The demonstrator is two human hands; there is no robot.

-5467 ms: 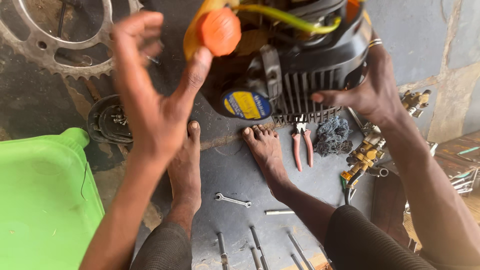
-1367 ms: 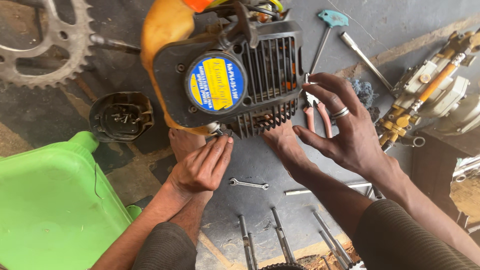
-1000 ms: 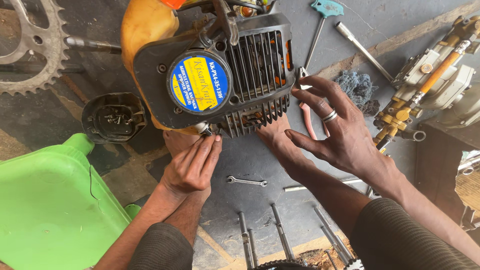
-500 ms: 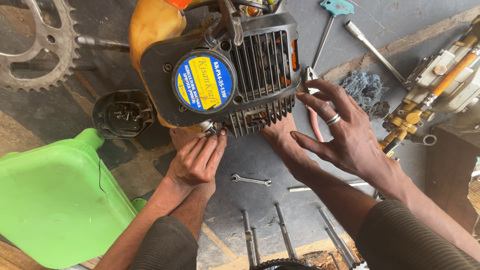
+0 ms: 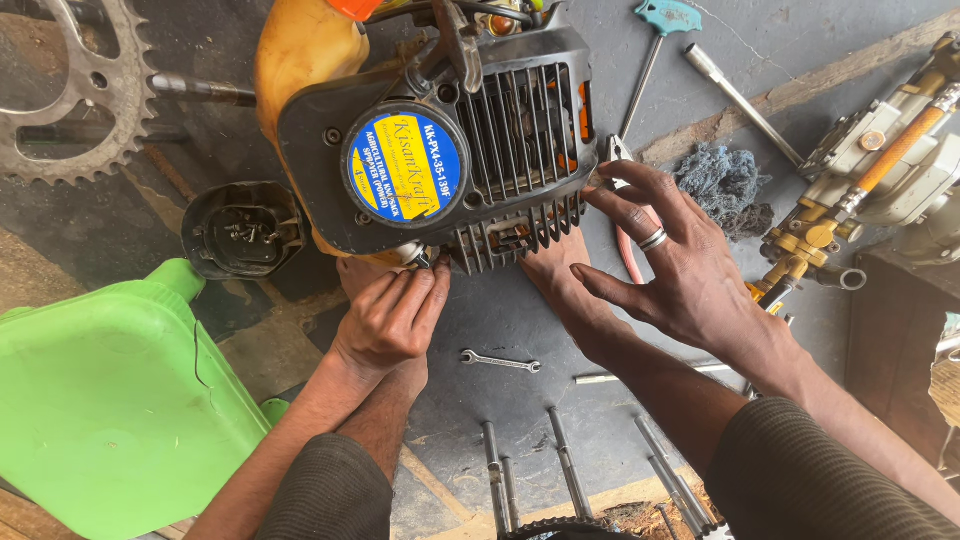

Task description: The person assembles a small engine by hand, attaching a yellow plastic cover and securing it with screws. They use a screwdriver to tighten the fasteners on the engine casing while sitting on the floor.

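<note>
A small black engine (image 5: pixel 520 130) with a round blue and yellow label (image 5: pixel 403 166) and a yellow tank (image 5: pixel 300 50) lies on the floor against my bare feet. My left hand (image 5: pixel 388 318) reaches to its lower edge, fingertips gathered on a small metal fitting (image 5: pixel 415 256); the thumb is hidden. My right hand (image 5: pixel 670 255), with a ring on one finger, is spread open. Its fingertips touch the engine's right side by the cooling fins.
A green plastic can (image 5: pixel 110 400) lies at lower left. A black cover (image 5: pixel 240 230) and a sprocket (image 5: pixel 70 90) are at left. A spanner (image 5: pixel 500 362), several rods (image 5: pixel 560 465), pliers (image 5: pixel 628 250), a blue-handled tool (image 5: pixel 650 40), steel wool (image 5: pixel 725 185) and a brass pump assembly (image 5: pixel 880 150) lie around.
My left hand came down from the orange cap to the engine's lower edge. The engine now shows its labelled side. Over the last second both hands have hardly moved.
</note>
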